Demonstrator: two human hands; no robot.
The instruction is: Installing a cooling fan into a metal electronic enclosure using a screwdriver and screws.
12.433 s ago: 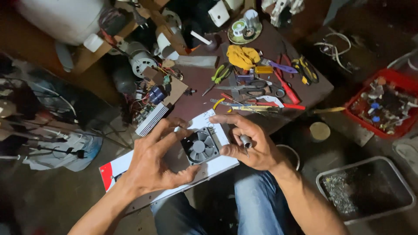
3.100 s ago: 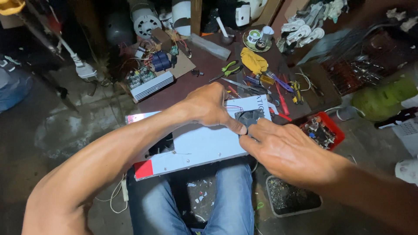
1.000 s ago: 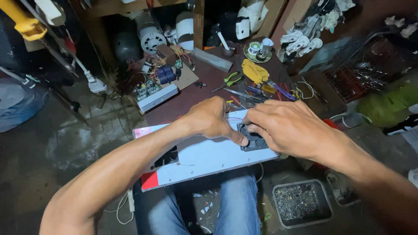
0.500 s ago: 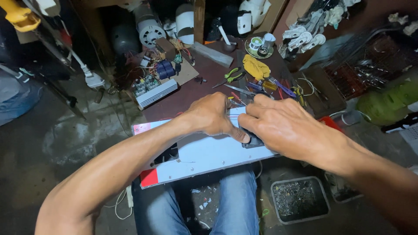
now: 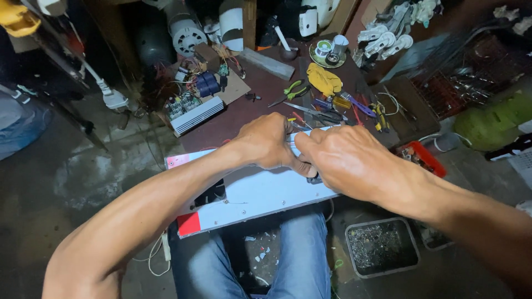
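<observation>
Both hands meet over a white panel [image 5: 260,194] that lies across the person's lap. The left hand [image 5: 270,141] is curled, fingertips pressed down at the panel's far end. The right hand [image 5: 346,158] is closed beside it, touching it, and covers a small dark part [image 5: 315,179] of which only an edge shows; what either hand grips cannot be made out. The panel's near corner is red. Beyond the hands, a dark table [image 5: 266,94] carries pliers [image 5: 293,88], screwdrivers, a yellow glove [image 5: 324,78] and a circuit board [image 5: 194,108], all crowded together. On the floor to the right sits a grey tray [image 5: 382,246] of small metal bits, and a red bin [image 5: 421,158], partly hidden by the right forearm.
</observation>
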